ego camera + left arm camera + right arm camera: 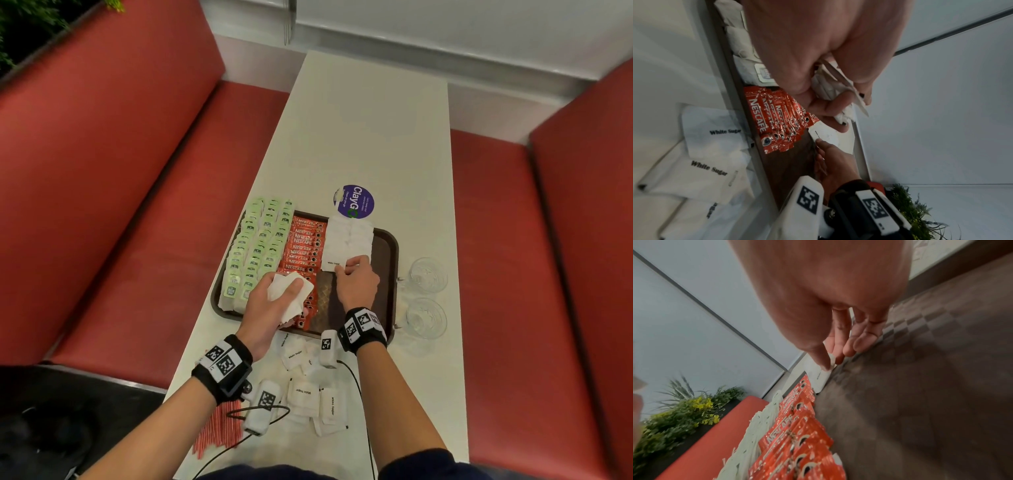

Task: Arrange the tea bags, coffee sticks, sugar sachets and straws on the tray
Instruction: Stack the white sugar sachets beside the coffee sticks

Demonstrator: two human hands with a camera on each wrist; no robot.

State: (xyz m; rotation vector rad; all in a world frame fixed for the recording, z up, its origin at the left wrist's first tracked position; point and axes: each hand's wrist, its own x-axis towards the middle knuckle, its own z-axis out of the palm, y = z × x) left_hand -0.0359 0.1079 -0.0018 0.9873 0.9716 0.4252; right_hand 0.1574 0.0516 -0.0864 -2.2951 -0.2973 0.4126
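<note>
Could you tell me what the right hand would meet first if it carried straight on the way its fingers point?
The right hand points up the tray, so it would probably meet the row of sugar sachets directly ahead, whose nearest sachet it already pinches.

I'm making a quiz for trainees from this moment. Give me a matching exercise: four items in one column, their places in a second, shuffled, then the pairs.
Items
1. tea bags
2. coffee sticks
3. straws
4. glass mugs

Places
A. on the table, right of the tray
B. tray's leftmost column
C. on the table, near edge, under the left forearm
D. tray's middle column

Pairs: 1-B, 2-D, 3-C, 4-A
</note>
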